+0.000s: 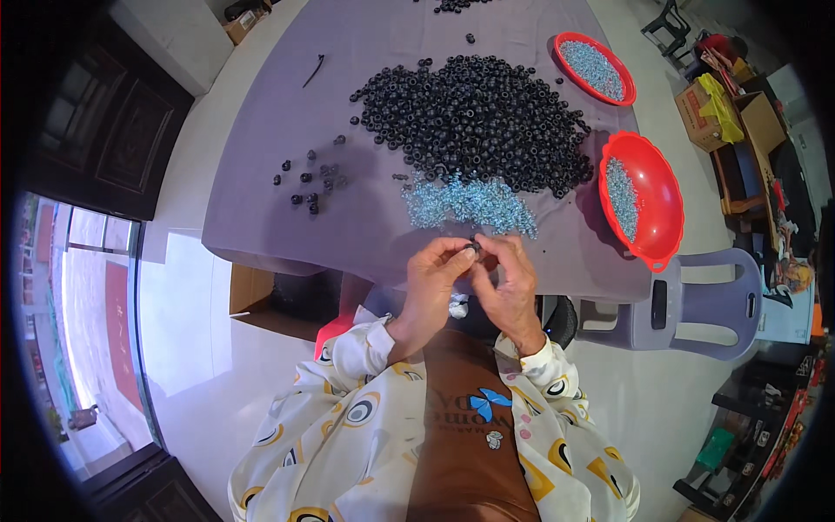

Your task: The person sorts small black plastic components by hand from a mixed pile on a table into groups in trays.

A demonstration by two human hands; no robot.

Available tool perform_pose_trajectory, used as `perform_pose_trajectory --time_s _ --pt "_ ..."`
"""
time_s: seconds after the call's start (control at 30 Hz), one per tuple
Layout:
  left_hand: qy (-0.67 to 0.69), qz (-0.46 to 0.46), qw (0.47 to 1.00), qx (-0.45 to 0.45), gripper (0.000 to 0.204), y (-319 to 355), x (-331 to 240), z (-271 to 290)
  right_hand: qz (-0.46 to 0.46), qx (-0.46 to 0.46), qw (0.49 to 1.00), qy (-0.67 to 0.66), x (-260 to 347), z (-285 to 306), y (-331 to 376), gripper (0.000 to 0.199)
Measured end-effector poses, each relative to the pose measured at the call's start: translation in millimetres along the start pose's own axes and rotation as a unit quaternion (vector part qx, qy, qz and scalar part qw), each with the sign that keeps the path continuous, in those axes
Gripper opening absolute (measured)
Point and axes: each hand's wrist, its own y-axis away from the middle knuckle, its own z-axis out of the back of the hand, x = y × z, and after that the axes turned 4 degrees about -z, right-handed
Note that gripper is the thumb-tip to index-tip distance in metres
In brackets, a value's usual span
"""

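Over the table's near edge, my left hand [433,277] and my right hand [510,283] meet, with their fingertips pinched round a small round black piece [472,244]. Fingers partly cover it, and anything else in the grip is too small to make out. Just beyond them spreads a low pile of tiny clear-blue pieces [465,202]. Behind that lies a large heap of round black pieces [478,117], some showing a hole in the middle. To the left, several loose black and greyish pieces [306,177] are scattered on the cloth.
A grey cloth covers the table [261,191]. At its right side sit a red scalloped basin [663,200] and a smaller red bowl [570,39], both holding blue pieces. A thin black strip [313,71] lies far left. A grey plastic chair [709,300] stands right, an open cardboard box [252,296] below.
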Motion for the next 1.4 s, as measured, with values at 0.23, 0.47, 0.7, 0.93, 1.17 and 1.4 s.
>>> perform_pose_trajectory --time_s 0.23,0.47,0.7,0.93,1.17,1.4 --pt "0.046 0.059 0.997 -0.031 0.012 3.9 7.6 2.0 0.098 -0.078 0.977 0.171 -15.1 -18.5 11.5 0.033" --pt "0.032 0.061 0.997 -0.025 0.012 7.8 4.9 -2.7 0.1 -0.097 0.979 0.15 -10.8 -16.3 11.6 0.029" --pt "0.02 0.071 0.997 -0.023 0.012 4.8 5.1 0.7 0.111 -0.089 0.978 0.154 -11.9 -17.8 9.8 0.027" --pt "0.026 0.064 0.998 0.002 0.013 1.0 0.9 4.7 0.107 -0.076 0.98 0.151 -12.8 -21.0 7.2 0.026" --pt "0.003 0.033 0.999 0.038 0.012 1.6 -4.7 8.6 0.116 -0.062 0.982 0.135 -11.5 -21.7 7.5 0.027" --pt "-0.044 -0.005 0.997 0.069 0.013 2.6 -9.8 10.1 0.131 -0.071 0.982 0.117 -7.6 -20.3 5.3 0.026"
